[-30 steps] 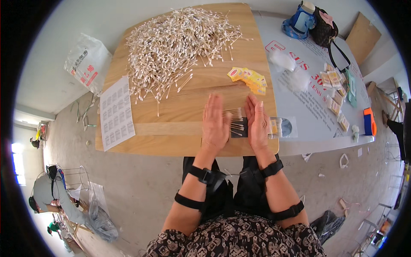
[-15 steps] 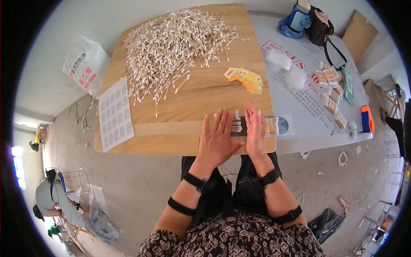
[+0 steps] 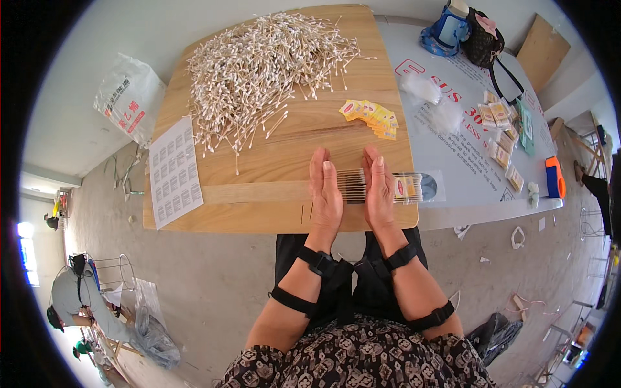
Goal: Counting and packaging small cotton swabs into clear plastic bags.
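Observation:
A row of cotton swabs (image 3: 352,186) lies side by side on the wooden tabletop between my two hands. My left hand (image 3: 326,191) stands on edge at the left end of the row, palm inward and fingers stretched out. On the row's right side my right hand (image 3: 379,187) is held the same way, fingers straight. Just beyond it lies a group of swabs with a yellow card (image 3: 405,188), apparently in a clear plastic bag (image 3: 437,186) that reaches past the table's right edge. Whether the palms press on the swabs I cannot tell.
A large heap of loose cotton swabs (image 3: 265,71) covers the far left tabletop. Fanned yellow cards (image 3: 372,118) lie beyond my right hand, and a printed sheet (image 3: 176,173) at the left. On the grey surface to the right are packed swab bags (image 3: 499,152) and an orange-blue tape dispenser (image 3: 554,179).
My left hand has turned from lying palm down to standing on edge. Both hands have drawn slightly apart from the swabs' middle, and the row between them now shows more widely.

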`<control>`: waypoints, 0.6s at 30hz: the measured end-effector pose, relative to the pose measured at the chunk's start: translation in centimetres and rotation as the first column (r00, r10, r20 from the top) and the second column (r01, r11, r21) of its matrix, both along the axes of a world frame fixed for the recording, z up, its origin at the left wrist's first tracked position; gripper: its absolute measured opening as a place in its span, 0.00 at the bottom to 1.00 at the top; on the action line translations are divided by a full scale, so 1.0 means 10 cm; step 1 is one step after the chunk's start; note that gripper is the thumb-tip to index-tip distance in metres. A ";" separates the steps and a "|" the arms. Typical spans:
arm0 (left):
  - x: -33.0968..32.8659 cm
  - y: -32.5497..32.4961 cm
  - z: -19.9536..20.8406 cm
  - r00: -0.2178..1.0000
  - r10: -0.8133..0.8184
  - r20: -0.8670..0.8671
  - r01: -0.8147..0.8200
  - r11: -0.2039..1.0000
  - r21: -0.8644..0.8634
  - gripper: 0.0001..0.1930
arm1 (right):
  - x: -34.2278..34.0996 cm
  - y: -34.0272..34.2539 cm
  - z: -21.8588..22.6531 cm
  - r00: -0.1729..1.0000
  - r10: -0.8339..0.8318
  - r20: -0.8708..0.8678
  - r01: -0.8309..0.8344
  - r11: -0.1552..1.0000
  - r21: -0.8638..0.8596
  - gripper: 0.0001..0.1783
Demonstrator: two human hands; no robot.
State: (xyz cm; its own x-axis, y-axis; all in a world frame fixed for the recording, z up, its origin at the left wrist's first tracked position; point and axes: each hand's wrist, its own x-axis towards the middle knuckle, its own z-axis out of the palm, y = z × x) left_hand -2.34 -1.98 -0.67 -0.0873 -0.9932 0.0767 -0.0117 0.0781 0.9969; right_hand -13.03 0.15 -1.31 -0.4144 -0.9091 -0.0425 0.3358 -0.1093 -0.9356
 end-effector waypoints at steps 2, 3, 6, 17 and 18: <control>0.01 -0.02 -0.10 0.952 0.084 -0.296 -0.073 0.996 0.048 0.29 | 0.05 0.00 0.04 0.995 0.014 0.094 -0.011 1.000 -0.029 0.32; 0.02 -0.03 -0.13 0.951 0.082 -0.298 -0.071 0.996 0.049 0.29 | 0.03 0.01 0.04 0.996 0.012 0.092 -0.009 1.000 -0.029 0.32; 0.17 -0.04 -0.17 0.946 0.075 -0.315 -0.054 0.996 0.074 0.28 | -0.15 0.08 0.11 0.997 0.072 0.031 -0.073 0.997 0.034 0.29; 0.32 0.27 0.15 0.303 -0.045 0.952 0.503 0.856 -0.120 0.40 | -0.45 0.29 0.12 -0.033 0.117 -0.993 -0.335 0.935 0.121 0.27; 0.32 0.27 0.16 0.303 -0.042 0.952 0.503 0.856 -0.122 0.40 | -0.45 0.29 0.10 -0.033 0.114 -0.993 -0.335 0.935 0.119 0.27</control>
